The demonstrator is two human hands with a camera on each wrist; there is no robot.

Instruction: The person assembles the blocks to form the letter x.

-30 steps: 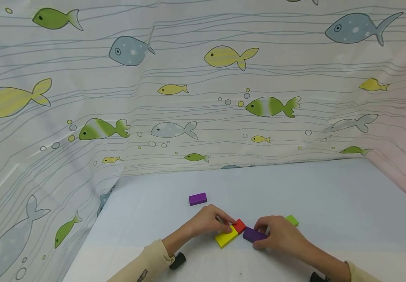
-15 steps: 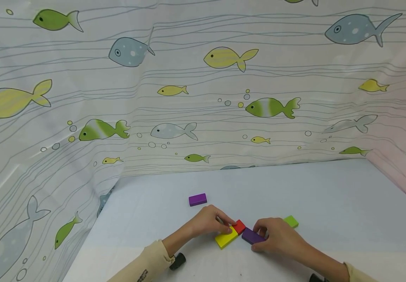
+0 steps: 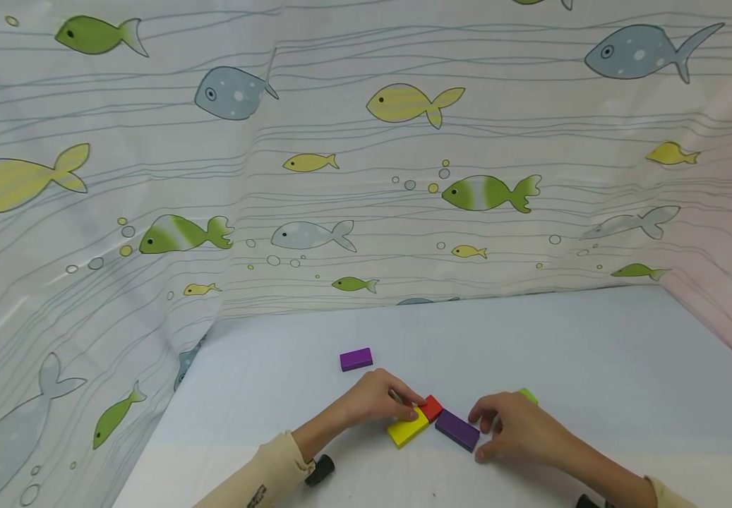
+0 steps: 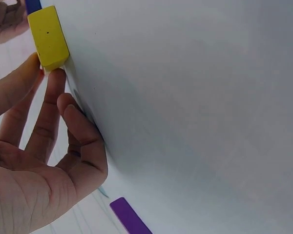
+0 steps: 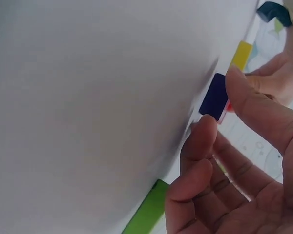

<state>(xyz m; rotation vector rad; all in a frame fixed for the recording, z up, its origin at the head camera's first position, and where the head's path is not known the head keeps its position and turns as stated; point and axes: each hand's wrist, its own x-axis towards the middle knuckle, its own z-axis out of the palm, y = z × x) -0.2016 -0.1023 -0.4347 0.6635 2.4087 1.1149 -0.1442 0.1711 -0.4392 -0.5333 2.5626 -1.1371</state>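
I'm watching the left hand (image 3: 381,398) pinching a flat yellow oblong block (image 3: 406,429) against a small red block (image 3: 431,409), the right hand (image 3: 514,423) gripping nothing.
Both blocks are lying around the middle of the tabletop (image 3: 562,346), toward its front edge; I'm judging that the pinch is stopping them sliding apart. A dark purple oblong block (image 3: 457,430) is slanting from the red corner, the right hand's bent fingers sitting just beside it, contact unclear. That hand is partly hiding a lime-green block (image 3: 529,396). A brighter purple oblong block (image 3: 356,360) is lying apart, nearer the far left corner.
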